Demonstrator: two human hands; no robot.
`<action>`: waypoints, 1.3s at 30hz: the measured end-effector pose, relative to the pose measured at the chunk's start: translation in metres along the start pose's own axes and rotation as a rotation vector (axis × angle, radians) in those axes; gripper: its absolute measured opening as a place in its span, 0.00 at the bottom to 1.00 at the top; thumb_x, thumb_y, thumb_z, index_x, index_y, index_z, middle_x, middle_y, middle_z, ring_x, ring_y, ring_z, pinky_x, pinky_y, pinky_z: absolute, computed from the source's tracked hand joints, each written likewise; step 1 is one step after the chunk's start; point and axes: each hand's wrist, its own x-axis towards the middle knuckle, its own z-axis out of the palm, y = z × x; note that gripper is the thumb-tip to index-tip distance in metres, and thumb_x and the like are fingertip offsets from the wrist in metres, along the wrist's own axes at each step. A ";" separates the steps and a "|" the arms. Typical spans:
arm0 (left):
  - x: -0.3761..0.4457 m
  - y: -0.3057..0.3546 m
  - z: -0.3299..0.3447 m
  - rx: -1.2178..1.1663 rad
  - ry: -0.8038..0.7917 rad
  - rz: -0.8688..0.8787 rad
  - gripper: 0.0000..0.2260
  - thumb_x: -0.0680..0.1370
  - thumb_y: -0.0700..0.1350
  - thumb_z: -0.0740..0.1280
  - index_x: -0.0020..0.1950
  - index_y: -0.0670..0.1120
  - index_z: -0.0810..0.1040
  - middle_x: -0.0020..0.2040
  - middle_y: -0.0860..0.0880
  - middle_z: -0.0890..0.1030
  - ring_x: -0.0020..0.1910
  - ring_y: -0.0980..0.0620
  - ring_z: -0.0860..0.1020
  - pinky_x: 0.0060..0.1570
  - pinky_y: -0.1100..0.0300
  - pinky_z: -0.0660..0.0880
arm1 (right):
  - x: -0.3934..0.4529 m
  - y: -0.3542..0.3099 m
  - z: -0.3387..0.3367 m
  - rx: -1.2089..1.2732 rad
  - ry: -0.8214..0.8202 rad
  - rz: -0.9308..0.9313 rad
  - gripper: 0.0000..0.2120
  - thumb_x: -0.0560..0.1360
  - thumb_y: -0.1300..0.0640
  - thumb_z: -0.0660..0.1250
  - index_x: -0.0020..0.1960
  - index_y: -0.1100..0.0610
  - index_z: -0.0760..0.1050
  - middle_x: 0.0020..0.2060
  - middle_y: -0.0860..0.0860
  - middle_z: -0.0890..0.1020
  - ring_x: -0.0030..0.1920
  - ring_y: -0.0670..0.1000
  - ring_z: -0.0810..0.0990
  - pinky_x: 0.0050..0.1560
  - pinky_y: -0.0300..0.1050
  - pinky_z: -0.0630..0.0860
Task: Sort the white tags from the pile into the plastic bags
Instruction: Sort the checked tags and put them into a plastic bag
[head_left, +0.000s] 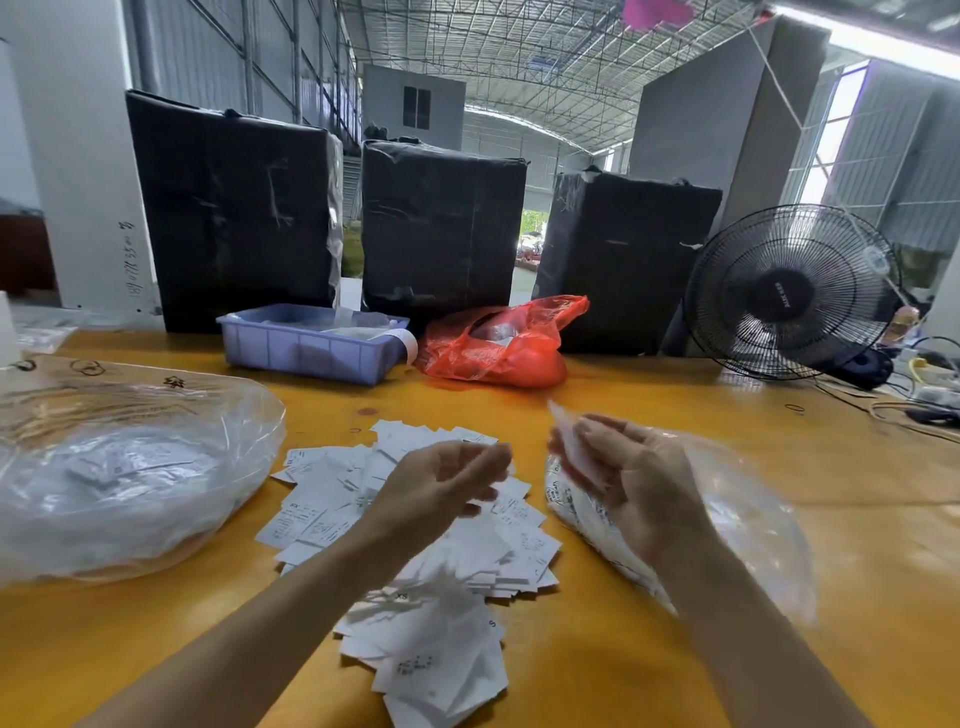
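Observation:
A pile of white tags (415, 525) lies spread on the yellow table in front of me. My left hand (441, 488) hovers over the pile with its fingers loosely curled; it is blurred and I see nothing in it. My right hand (623, 478) is raised at the mouth of a clear plastic bag (737, 514) on the right and holds a white tag (571, 441) against its fingers. That bag has tags inside it. A larger clear plastic bag (130, 478) with white tags inside sits at the left.
A blue plastic bin (306, 348) and a red plastic bag (498, 343) stand behind the pile. Three black-wrapped boxes (441, 228) line the table's back. A black fan (789, 291) and cables occupy the far right.

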 end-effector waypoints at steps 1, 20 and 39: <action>0.000 0.003 -0.001 -0.110 -0.050 -0.073 0.32 0.60 0.71 0.70 0.51 0.48 0.81 0.48 0.49 0.85 0.47 0.50 0.83 0.43 0.64 0.78 | -0.006 0.007 0.011 -0.064 -0.049 0.003 0.04 0.73 0.65 0.66 0.47 0.63 0.78 0.40 0.60 0.83 0.39 0.53 0.83 0.48 0.48 0.79; 0.003 0.000 -0.019 -0.139 0.181 -0.225 0.07 0.65 0.43 0.76 0.38 0.40 0.83 0.33 0.46 0.83 0.29 0.56 0.77 0.33 0.66 0.74 | -0.015 0.035 0.030 -0.241 -0.249 0.229 0.22 0.62 0.45 0.72 0.47 0.62 0.78 0.35 0.54 0.84 0.36 0.51 0.83 0.37 0.42 0.80; 0.000 0.005 -0.022 -0.015 -0.179 -0.279 0.25 0.61 0.45 0.77 0.57 0.42 0.78 0.44 0.44 0.84 0.39 0.53 0.81 0.44 0.61 0.77 | -0.014 0.037 0.028 -0.438 -0.196 -0.151 0.04 0.69 0.66 0.73 0.37 0.61 0.80 0.27 0.54 0.81 0.29 0.48 0.78 0.33 0.39 0.76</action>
